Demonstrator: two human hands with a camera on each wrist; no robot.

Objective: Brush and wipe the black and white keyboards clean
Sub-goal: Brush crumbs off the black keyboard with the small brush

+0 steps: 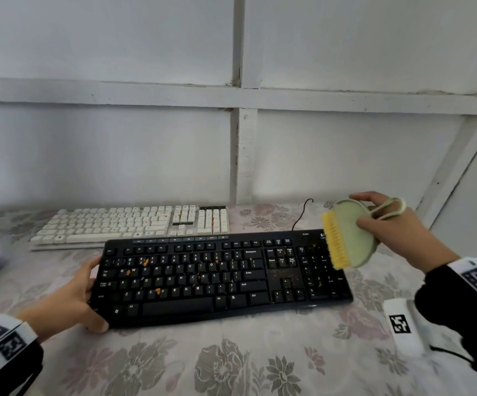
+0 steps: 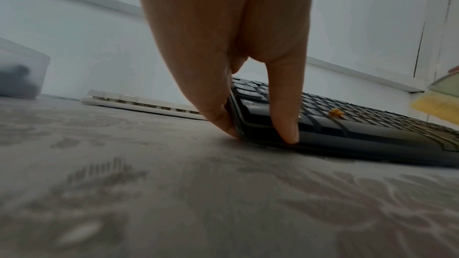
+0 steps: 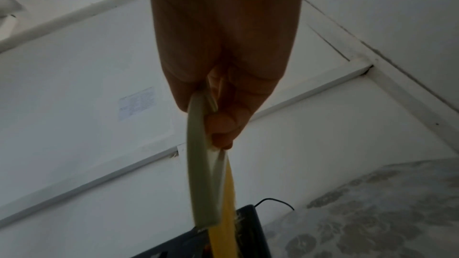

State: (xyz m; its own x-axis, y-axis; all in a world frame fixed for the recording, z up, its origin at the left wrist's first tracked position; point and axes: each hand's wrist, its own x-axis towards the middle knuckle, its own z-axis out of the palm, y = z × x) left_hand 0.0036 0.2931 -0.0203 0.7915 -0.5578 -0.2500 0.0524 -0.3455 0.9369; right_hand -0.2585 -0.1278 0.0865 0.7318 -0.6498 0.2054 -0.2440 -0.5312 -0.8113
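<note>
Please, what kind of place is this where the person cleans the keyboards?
Probably a room in a home, not an office. The black keyboard and white keyboard lie on a floral cloth, like a bedspread or tablecloth, against plain white panelled walls.

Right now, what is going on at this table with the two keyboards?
A person is cleaning the black keyboard, which lies on a floral tablecloth with orange crumbs scattered over its keys. The left hand holds the keyboard's left end steady. The right hand grips a green brush with yellow bristles, raised over the number pad end. The white keyboard sits behind, untouched, with a few crumbs too.
</note>
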